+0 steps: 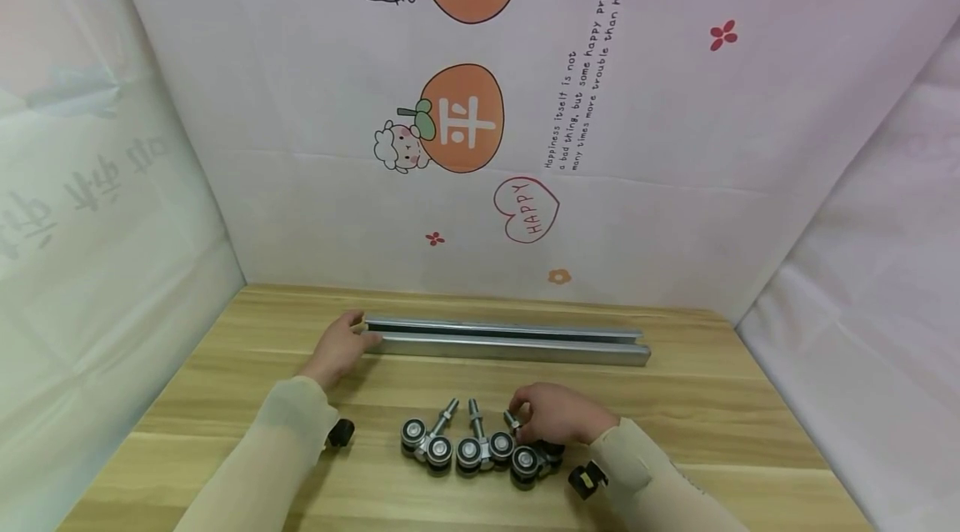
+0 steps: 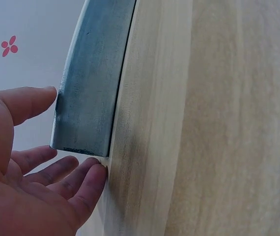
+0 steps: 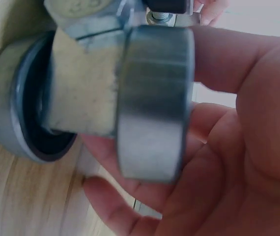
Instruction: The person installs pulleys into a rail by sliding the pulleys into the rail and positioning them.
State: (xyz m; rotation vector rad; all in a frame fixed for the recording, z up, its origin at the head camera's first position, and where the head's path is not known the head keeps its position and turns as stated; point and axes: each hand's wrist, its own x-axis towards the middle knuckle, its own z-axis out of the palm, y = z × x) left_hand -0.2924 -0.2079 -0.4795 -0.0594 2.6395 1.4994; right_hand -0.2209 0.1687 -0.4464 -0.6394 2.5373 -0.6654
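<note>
A straight silver metal channel rail point(image 1: 510, 348) lies along the back of the wooden table, its long slot facing up. My left hand point(image 1: 339, 351) is at the rail's left end. In the left wrist view the thumb tip meets the rail's edge, and the other fingers bend loosely just beyond the end. My right hand point(image 1: 562, 415) holds the rightmost door roller point(image 1: 525, 465), partly covering its bolt and wheels. In the right wrist view, thumb and fingers wrap around one wheel of this roller point(image 3: 154, 103).
To the left of the held roller are a middle roller point(image 1: 483, 450) and a left roller point(image 1: 429, 447), each with paired wheels and a threaded bolt pointing away. White printed cloth point(image 1: 637, 223) rises behind the wooden table point(image 1: 405, 507), with more cloth at both sides.
</note>
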